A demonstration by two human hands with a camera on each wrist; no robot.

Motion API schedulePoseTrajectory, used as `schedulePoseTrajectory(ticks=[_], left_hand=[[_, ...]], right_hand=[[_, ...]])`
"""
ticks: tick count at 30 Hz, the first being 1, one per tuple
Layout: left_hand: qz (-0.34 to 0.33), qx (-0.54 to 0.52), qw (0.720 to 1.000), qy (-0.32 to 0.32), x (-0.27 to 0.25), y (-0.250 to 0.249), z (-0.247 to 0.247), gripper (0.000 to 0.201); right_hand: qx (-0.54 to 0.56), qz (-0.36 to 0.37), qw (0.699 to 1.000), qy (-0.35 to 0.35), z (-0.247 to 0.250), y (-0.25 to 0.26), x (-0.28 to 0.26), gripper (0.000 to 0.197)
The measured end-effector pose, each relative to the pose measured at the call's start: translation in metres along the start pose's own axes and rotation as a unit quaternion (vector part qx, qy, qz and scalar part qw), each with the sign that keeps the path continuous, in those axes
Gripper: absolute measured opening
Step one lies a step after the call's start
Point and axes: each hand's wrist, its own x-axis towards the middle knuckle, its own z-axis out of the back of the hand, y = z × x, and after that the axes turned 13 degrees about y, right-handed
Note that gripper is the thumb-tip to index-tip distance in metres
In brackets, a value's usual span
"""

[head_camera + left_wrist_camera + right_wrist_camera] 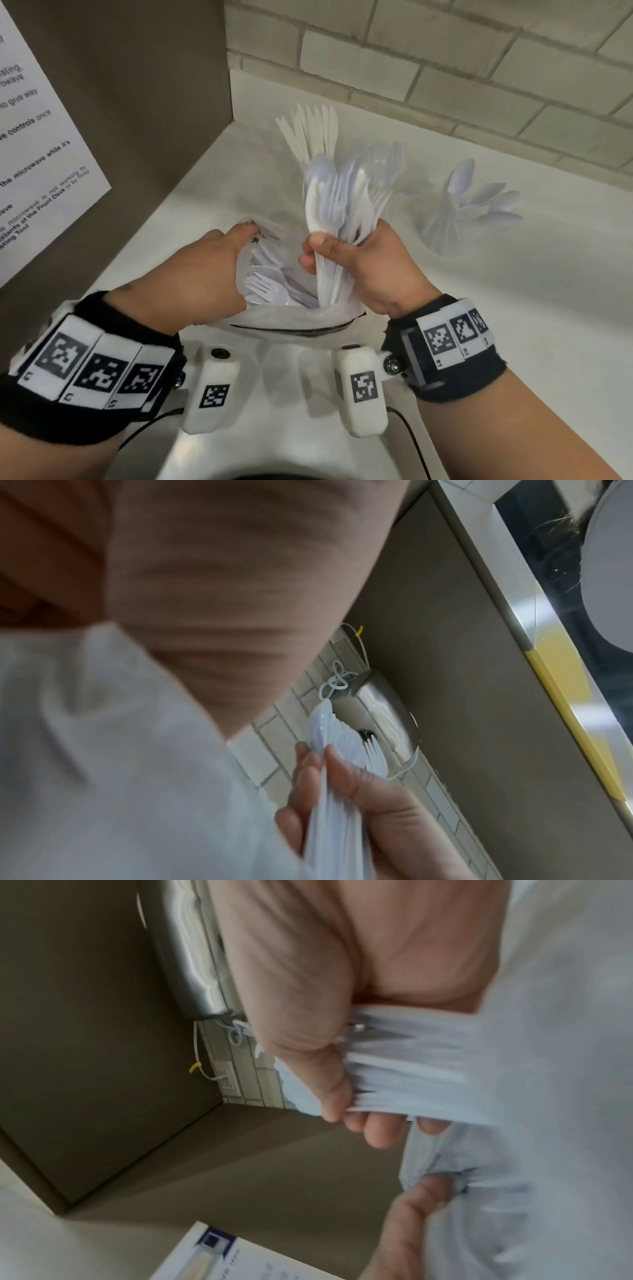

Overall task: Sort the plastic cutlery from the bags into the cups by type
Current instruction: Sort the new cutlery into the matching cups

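Head view: left hand [205, 274] grips one bag [291, 317]; right hand [363, 270] clutches a cutlery bundle [342, 205].

A white countertop [513, 308] extends beneath and beyond both hands. Behind the hands, a wall of pale rectangular tiles [445, 51] with darker grout lines meets the countertop; a taupe side panel [154, 85] stands upright to the left of the left hand. A printed paper notice [34, 137] with black text is fixed to that panel.
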Motion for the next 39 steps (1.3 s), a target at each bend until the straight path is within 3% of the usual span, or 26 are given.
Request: schedulePoseTrajectory(ticks=[3, 5, 6, 7, 8, 10, 11, 13, 15, 17, 20, 25, 27, 31, 32, 36, 39], left_hand=[[0.021, 0.004, 0.999, 0.04, -0.017, -0.006, 0.015, 0.078], [-0.04, -0.024, 0.998, -0.029, -0.032, -0.018, 0.03, 0.047], [-0.089, -0.106, 0.987, -0.077, -0.035, -0.027, 0.036, 0.035], [-0.136, -0.237, 0.956, -0.108, -0.036, -0.038, 0.041, 0.027], [-0.17, -0.391, 0.897, -0.115, -0.036, -0.049, 0.045, 0.021], [-0.194, -0.621, 0.758, -0.046, -0.025, -0.067, 0.05, 0.011], [-0.179, -0.676, 0.714, 0.004, -0.016, -0.073, 0.051, 0.025], [-0.12, -0.726, 0.67, 0.102, -0.001, -0.081, 0.049, 0.051], [-0.104, -0.756, 0.627, 0.16, 0.005, -0.09, 0.048, 0.054], [-0.141, -0.788, 0.579, 0.154, 0.009, -0.097, 0.046, 0.039], [-0.184, -0.82, 0.527, 0.127, 0.011, -0.104, 0.044, 0.039], [-0.154, -0.833, 0.522, 0.104, 0.014, -0.105, 0.045, 0.038], [-0.154, -0.824, 0.537, 0.095, 0.013, -0.105, 0.046, 0.037], [-0.143, -0.757, 0.635, 0.051, 0.009, -0.096, 0.046, 0.043], [-0.164, -0.737, 0.656, 0.023, 0.009, -0.091, 0.048, 0.052], [-0.353, -0.579, 0.733, -0.047, 0.002, -0.081, 0.065, 0.094], [-0.364, -0.514, 0.772, -0.091, 0.004, -0.083, 0.063, 0.121]], right_hand=[[0.087, 0.044, 0.995, -0.019, -0.003, 0.014, 0.005, 0.008], [0.105, 0.079, 0.991, -0.027, -0.004, 0.031, 0.007, 0.008], [0.105, 0.097, 0.989, -0.031, -0.004, 0.041, 0.008, 0.008], [0.104, 0.117, 0.987, -0.033, -0.005, 0.051, 0.01, 0.008], [0.105, 0.138, 0.984, -0.035, -0.007, 0.062, 0.013, 0.008], [0.112, 0.178, 0.977, -0.038, -0.01, 0.081, 0.019, 0.008], [0.119, 0.192, 0.973, -0.038, -0.012, 0.089, 0.023, 0.009], [0.131, 0.21, 0.968, -0.035, -0.017, 0.098, 0.031, 0.011], [0.12, 0.212, 0.969, -0.035, -0.019, 0.097, 0.04, 0.012], [0.08, 0.21, 0.972, -0.061, -0.02, 0.089, 0.045, 0.02], [0.019, 0.197, 0.977, -0.086, -0.017, 0.072, 0.046, 0.029], [-0.015, 0.184, 0.979, -0.089, -0.011, 0.063, 0.047, 0.031], [-0.03, 0.175, 0.982, -0.071, -0.012, 0.064, 0.046, 0.022], [0.006, 0.16, 0.986, -0.04, -0.011, 0.069, 0.041, 0.018], [-0.001, 0.159, 0.987, -0.03, -0.01, 0.07, 0.04, 0.021], [-0.096, 0.098, 0.989, 0.059, -0.013, 0.065, 0.033, 0.022], [-0.164, 0.03, 0.981, 0.102, -0.017, 0.061, 0.03, 0.018]])
